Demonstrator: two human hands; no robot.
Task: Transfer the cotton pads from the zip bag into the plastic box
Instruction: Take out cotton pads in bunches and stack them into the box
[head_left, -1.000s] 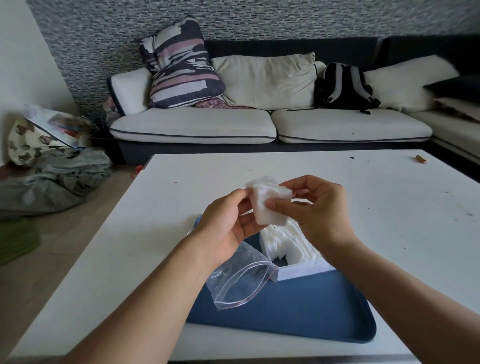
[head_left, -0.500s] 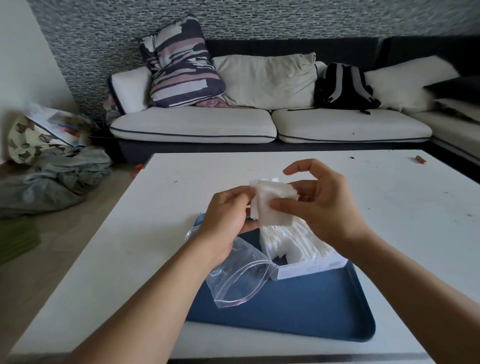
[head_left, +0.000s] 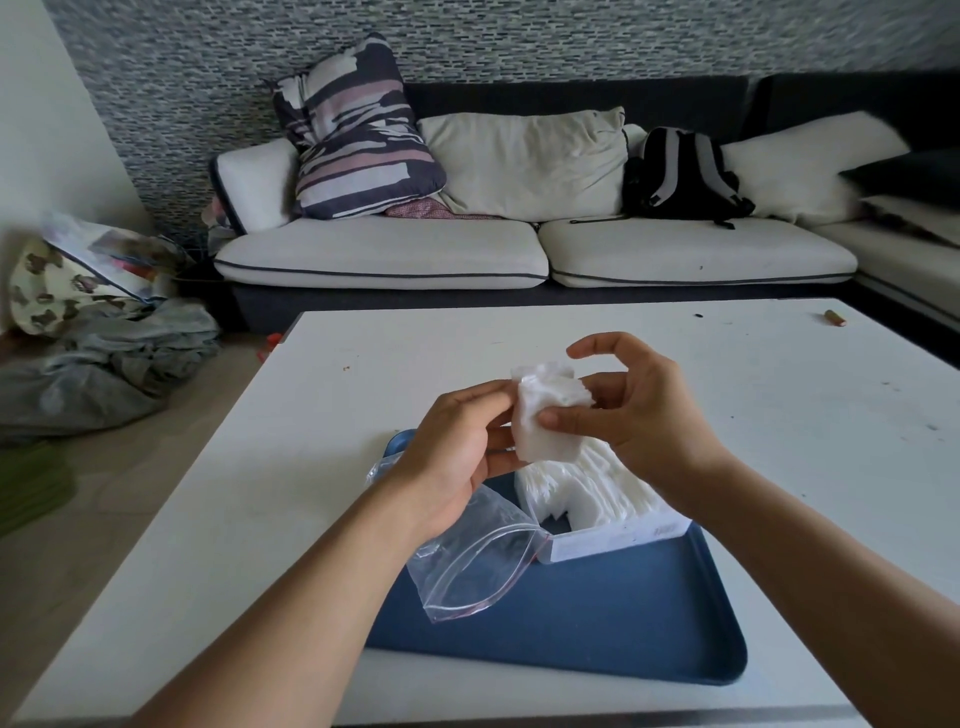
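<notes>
A white stack of cotton pads (head_left: 546, 415) is held in the air between both hands, above the plastic box. My left hand (head_left: 457, 447) grips its left edge. My right hand (head_left: 628, 410) pinches it with thumb in front and fingers behind, index finger raised. The clear zip bag (head_left: 480, 558), red strip at its mouth, hangs limp under my left hand over the tray. The white plastic box (head_left: 615, 540) stands on the blue tray (head_left: 597, 623) with several pads (head_left: 587, 488) packed upright inside.
The tray lies on a white table (head_left: 311, 467) near its front edge. A small brown object (head_left: 835, 317) lies at the table's far right. Behind stands a sofa (head_left: 395, 254) with cushions and a black backpack (head_left: 680, 176). Clothes and bags are piled on the floor at left.
The stack of pads has risen slightly and stays between both hands. My right index finger has lifted off the stack and now curls above it.
</notes>
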